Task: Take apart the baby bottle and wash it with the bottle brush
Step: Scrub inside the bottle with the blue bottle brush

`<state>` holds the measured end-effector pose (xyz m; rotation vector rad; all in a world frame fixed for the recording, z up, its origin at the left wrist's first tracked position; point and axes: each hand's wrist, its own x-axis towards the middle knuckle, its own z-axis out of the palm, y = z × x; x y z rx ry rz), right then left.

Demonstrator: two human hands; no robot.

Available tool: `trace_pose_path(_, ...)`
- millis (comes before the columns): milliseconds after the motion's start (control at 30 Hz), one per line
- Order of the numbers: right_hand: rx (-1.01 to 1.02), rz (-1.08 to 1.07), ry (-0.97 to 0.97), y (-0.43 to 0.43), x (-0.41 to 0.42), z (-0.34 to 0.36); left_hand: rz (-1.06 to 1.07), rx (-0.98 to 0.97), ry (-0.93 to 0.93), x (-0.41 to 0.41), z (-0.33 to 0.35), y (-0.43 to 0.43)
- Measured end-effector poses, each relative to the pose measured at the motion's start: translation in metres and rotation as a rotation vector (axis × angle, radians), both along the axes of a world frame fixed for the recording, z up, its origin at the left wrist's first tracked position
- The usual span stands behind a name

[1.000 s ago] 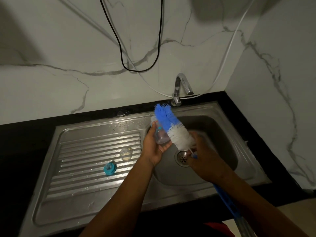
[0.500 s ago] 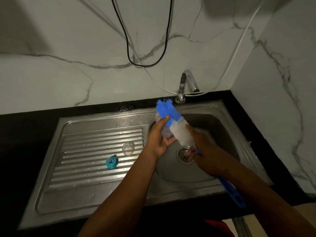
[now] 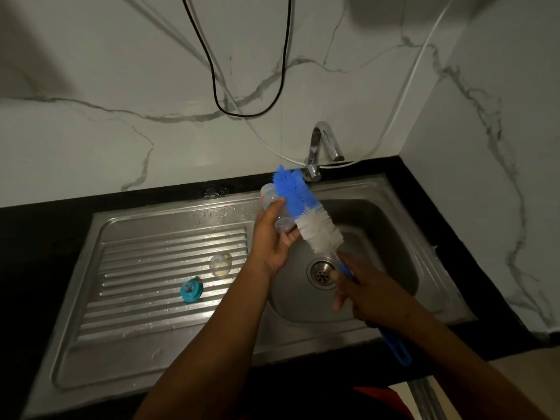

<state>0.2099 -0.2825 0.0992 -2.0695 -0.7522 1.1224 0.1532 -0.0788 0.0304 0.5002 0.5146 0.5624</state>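
Washing step. Holding the bottle (image 3: 276, 211) in the left hand (image 3: 271, 242), above the sink (image 3: 391, 225). Gripping the brush (image 3: 315, 225) by its handle in the right hand (image 3: 365, 287), with bristles against the bottle's side. Next, probably: push bristles inside.

No text is legible; the bottle's (image 3: 273, 204) print is blurred.
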Motion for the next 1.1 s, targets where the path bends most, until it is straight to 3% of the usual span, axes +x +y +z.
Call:
trace_pose_path(167, 0.085, -0.043, -0.193, 0.003, 0.008, -0.006, -0.101, 0.053, 0.031, -0.002, -0.001, -0.01)
trace_pose_path(333, 0.003, 0.132, -0.291, 0.007, -0.007, 0.005, -0.057, -0.085, -0.019, -0.002, 0.001, -0.008)
trace_pose_path(433, 0.028, 0.147, -0.309, 0.008, -0.012, 0.007, -0.024, -0.145, -0.029, -0.004, 0.003, -0.008)
trace_pose_path(567, 0.08, -0.035, -0.305, 0.023, 0.014, 0.0, -0.053, -0.127, 0.018, -0.004, 0.009, -0.02)
trace_pose_path(733, 0.049, 0.096, -0.314, 0.014, 0.0, 0.0, -0.04, -0.095, -0.058, -0.006, 0.018, -0.013)
trace_pose_path(867, 0.069, -0.024, -0.275, 0.02, 0.015, -0.004, -0.094, -0.117, -0.013, -0.005, 0.016, -0.019)
trace_pose_path(1000, 0.025, 0.116, -0.328, 0.014, 0.007, -0.007, -0.078, -0.138, 0.044, -0.005, 0.003, -0.014)
trace_pose_path(1100, -0.008, 0.063, -0.311, 0.014, 0.018, -0.013, -0.122, -0.186, 0.086, -0.005, 0.003, -0.014)
